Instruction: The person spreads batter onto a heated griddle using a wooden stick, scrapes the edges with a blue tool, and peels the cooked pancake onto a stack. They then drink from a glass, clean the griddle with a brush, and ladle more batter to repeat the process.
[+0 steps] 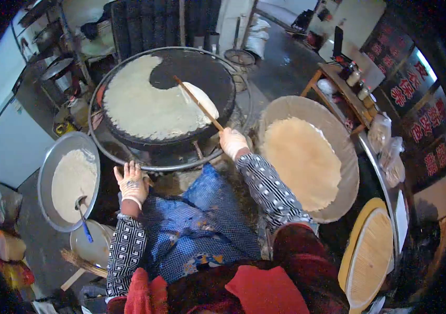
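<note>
My right hand (235,142), in a thin pale glove, is closed around the near end of a long wooden stick (200,104). The stick reaches over a large round black griddle (213,67), where a thick white mound of batter (204,98) lies against it. Pale batter (147,104) coats much of the griddle, leaving a dark bare patch at the back and right. Gloved as well, my left hand (133,184) has its fingers spread, close to the metal ring (168,168) around the griddle, and holds nothing.
A metal basin (45,194) of batter with a blue-handled ladle (84,220) stands at left. At right, a wide basket (349,183) holds round tan flatbreads (302,162). An oval woven tray (370,256) sits near right; a wooden table (344,89) with jars stands behind.
</note>
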Demonstrator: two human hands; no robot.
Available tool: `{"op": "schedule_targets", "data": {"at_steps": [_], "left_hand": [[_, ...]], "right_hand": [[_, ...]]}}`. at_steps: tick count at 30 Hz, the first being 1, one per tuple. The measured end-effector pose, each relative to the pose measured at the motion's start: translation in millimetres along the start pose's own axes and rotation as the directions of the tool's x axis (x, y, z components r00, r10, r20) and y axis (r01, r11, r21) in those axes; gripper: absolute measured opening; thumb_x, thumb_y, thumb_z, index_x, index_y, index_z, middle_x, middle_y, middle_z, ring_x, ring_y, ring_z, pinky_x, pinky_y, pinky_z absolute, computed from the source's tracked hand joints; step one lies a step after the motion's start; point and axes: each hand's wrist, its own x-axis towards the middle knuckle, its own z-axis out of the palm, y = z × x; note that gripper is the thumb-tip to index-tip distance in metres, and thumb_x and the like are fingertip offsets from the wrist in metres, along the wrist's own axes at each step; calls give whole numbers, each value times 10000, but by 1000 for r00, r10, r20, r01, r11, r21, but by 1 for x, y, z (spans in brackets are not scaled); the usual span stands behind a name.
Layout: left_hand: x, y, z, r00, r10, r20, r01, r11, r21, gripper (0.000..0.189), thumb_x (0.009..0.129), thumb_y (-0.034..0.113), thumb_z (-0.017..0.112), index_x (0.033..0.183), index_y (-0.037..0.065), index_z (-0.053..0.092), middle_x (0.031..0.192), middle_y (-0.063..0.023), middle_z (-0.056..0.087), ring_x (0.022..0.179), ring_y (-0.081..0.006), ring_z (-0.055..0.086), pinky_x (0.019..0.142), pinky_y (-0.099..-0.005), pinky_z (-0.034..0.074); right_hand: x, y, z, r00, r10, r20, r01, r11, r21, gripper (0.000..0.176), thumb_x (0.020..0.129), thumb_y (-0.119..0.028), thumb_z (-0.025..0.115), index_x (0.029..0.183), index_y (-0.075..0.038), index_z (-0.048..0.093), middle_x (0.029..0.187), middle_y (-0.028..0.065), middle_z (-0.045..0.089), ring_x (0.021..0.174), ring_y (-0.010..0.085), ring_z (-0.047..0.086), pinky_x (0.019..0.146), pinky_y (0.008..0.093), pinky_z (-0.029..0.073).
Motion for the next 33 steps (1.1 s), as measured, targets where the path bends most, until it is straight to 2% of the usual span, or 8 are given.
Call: {"op": "schedule_targets", "data": {"at_steps": [8, 10, 14, 18, 22, 25, 31, 33], "left_hand": [[14, -29, 3, 994, -112, 8, 111, 993, 41, 610, 805, 360, 593, 1315, 48, 468, 1414, -123, 414, 1337, -298, 334, 1110, -587, 86], [15, -26, -7, 989, -143, 30, 141, 989, 52, 574, 823, 364, 574, 1309, 73, 482, 1403, -142, 427, 1323, -307, 358, 1097, -602, 90], [5, 32, -6, 993, 110, -51, -116, 985, -131, 571, 810, 341, 581, 1291, 47, 485, 1357, -168, 458, 1308, -326, 369, 1103, -589, 98], [-5, 36, 7, 982, 113, -153, -130, 986, -102, 608, 763, 282, 619, 1275, -13, 474, 1320, -193, 474, 1289, -352, 382, 1109, -584, 100], [2, 20, 17, 984, 76, -160, -85, 995, -47, 513, 826, 262, 527, 1265, -4, 496, 1335, -164, 492, 1303, -330, 388, 1111, -589, 79], [7, 14, 16, 998, 18, -62, -19, 1000, -13, 476, 857, 235, 465, 1278, 16, 497, 1372, -149, 473, 1327, -307, 372, 1112, -599, 50], [11, -5, 25, 996, -71, -55, 71, 998, -1, 495, 837, 226, 480, 1294, 34, 482, 1395, -142, 450, 1335, -303, 362, 1106, -606, 56], [8, -12, 23, 995, -99, -31, 98, 995, -19, 535, 823, 246, 505, 1310, 29, 459, 1406, -151, 431, 1338, -313, 355, 1101, -612, 61]], "right_hand": [[5, 24, 16, 996, 35, 88, -31, 999, -44, 312, 928, -322, 431, 932, -40, 564, 849, 210, 663, 805, 342, 656, 678, 479, 520], [6, 9, 13, 964, -206, 169, 219, 974, -59, 332, 925, -335, 435, 934, -37, 583, 867, 219, 665, 830, 341, 659, 712, 478, 518], [-10, 8, 16, 991, 45, 129, -47, 999, 9, 289, 904, -301, 462, 893, -54, 610, 869, 198, 670, 820, 340, 661, 720, 475, 515], [9, 1, 22, 1000, 28, 1, -28, 998, -54, 297, 909, -308, 464, 960, -46, 593, 869, 194, 670, 833, 338, 655, 729, 453, 510], [-7, -3, 16, 973, -77, 218, 97, 992, -83, 346, 937, -329, 412, 978, -28, 579, 887, 208, 668, 853, 364, 648, 765, 471, 501], [11, 7, 12, 984, 105, 140, -93, 991, -95, 357, 951, -337, 404, 968, -34, 592, 909, 216, 672, 880, 358, 654, 773, 486, 502], [-41, -3, 21, 946, -305, 108, 318, 937, -142, 299, 940, -319, 422, 935, -42, 533, 737, 194, 645, 708, 404, 632, 673, 523, 498], [-26, 25, 53, 972, -165, 168, 189, 973, -134, 338, 946, -351, 411, 925, -50, 563, 758, 195, 656, 745, 384, 648, 696, 506, 504]]}}
